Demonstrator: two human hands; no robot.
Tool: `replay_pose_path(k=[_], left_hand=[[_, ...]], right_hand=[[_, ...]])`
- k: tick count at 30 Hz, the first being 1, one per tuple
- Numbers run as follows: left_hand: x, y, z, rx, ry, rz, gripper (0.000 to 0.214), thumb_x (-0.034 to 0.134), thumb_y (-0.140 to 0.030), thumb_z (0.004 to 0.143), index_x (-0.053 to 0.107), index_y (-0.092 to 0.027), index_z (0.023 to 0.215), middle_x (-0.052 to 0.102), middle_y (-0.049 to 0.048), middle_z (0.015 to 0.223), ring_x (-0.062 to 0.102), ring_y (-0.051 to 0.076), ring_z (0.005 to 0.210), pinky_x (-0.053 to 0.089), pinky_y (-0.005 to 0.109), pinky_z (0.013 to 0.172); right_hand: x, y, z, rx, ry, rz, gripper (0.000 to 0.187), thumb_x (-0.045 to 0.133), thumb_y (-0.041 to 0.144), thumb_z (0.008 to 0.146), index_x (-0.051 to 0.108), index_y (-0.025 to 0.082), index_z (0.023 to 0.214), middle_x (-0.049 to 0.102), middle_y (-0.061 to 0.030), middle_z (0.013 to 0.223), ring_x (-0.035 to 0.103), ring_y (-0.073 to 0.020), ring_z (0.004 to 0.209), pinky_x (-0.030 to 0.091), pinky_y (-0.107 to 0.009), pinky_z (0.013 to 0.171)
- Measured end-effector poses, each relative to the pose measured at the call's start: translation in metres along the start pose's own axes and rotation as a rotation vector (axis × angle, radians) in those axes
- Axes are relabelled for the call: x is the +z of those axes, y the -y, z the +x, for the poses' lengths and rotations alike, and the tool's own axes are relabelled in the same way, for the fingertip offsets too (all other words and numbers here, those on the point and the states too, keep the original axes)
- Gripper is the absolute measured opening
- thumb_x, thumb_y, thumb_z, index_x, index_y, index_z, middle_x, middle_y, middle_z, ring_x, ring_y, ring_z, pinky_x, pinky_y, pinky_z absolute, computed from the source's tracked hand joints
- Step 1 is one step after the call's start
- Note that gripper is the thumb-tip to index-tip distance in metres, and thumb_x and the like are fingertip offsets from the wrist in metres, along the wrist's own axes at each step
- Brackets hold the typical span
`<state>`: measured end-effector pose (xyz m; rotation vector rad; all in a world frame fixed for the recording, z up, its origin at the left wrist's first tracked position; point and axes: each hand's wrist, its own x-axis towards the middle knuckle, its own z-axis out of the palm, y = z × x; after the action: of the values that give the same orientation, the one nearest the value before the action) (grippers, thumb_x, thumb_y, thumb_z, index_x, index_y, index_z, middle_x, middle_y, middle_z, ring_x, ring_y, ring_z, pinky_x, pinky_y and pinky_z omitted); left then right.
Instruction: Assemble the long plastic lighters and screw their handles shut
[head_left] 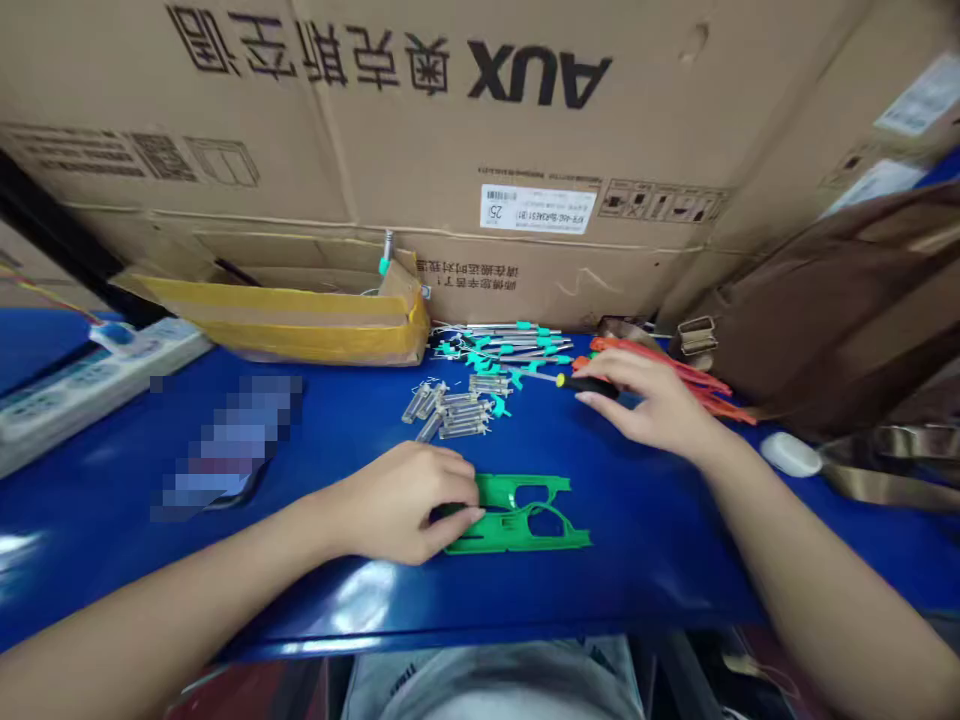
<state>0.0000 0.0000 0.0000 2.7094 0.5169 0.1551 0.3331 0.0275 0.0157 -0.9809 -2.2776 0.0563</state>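
Note:
My left hand (416, 500) is closed over the left end of a green plastic casing (517, 528), which lies on the blue table with its two halves side by side. Its fingers hide that end, and a dark bit shows between thumb and fingers. A screwdriver (589, 384) with a black handle and yellow collar is gripped in my right hand (649, 405). Its thin shaft points left, over a pile of metal rods with teal plastic ends (517, 345). Between the hands and the pile are several small clear plastic pieces with metal parts (461, 415).
A cardboard tray with yellow tape (300, 325) stands at the back left against a large carton (420, 130). Left are a phone (232, 440) and a power strip (97, 375). Orange-red plastic pieces (697, 375), a white rounded object (790, 454) and a brown bag (840, 320) lie right.

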Motion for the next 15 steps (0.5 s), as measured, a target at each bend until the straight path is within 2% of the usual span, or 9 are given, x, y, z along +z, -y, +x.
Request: replay_pose_path(k=[3, 5, 11, 15], left_hand=[[0.001, -0.002, 0.002, 0.012, -0.003, 0.038, 0.014, 0.055, -0.027, 0.097, 0.065, -0.021, 0.088, 0.065, -0.0009, 0.082, 0.062, 0.018, 0.078, 0.044, 0.03, 0.07], [0.001, -0.002, 0.002, 0.017, -0.012, 0.078, 0.01, 0.057, -0.027, 0.096, 0.065, -0.022, 0.094, 0.067, -0.0007, 0.086, 0.063, 0.018, 0.08, 0.044, 0.031, 0.071], [0.002, 0.0, 0.003, 0.01, -0.074, 0.147, 0.019, 0.056, -0.025, 0.097, 0.061, -0.023, 0.115, 0.066, 0.002, 0.103, 0.063, 0.02, 0.091, 0.047, 0.032, 0.077], [0.004, 0.002, 0.005, -0.005, -0.119, 0.124, 0.024, 0.059, -0.028, 0.096, 0.06, -0.022, 0.12, 0.065, 0.0049, 0.113, 0.061, 0.023, 0.102, 0.048, 0.037, 0.091]], right_hand=[[0.001, -0.006, 0.001, 0.189, -0.078, -0.126, 0.018, 0.064, 0.034, 0.092, 0.069, 0.019, 0.099, 0.066, -0.0042, 0.077, 0.056, -0.017, 0.064, 0.046, -0.031, 0.064], [0.005, -0.008, 0.0, 0.267, -0.044, -0.162, 0.019, 0.061, 0.034, 0.091, 0.069, 0.018, 0.096, 0.063, -0.0027, 0.07, 0.051, -0.0157, 0.057, 0.042, -0.03, 0.058], [0.015, -0.001, -0.005, 0.283, 0.299, -0.124, 0.01, 0.065, 0.028, 0.083, 0.069, 0.019, 0.084, 0.064, 0.0003, 0.066, 0.054, -0.0136, 0.056, 0.037, -0.026, 0.055], [0.004, -0.003, -0.006, 0.309, 0.415, -0.176, 0.007, 0.067, 0.025, 0.077, 0.064, 0.021, 0.073, 0.064, 0.0005, 0.067, 0.053, -0.0141, 0.058, 0.032, -0.027, 0.055]])
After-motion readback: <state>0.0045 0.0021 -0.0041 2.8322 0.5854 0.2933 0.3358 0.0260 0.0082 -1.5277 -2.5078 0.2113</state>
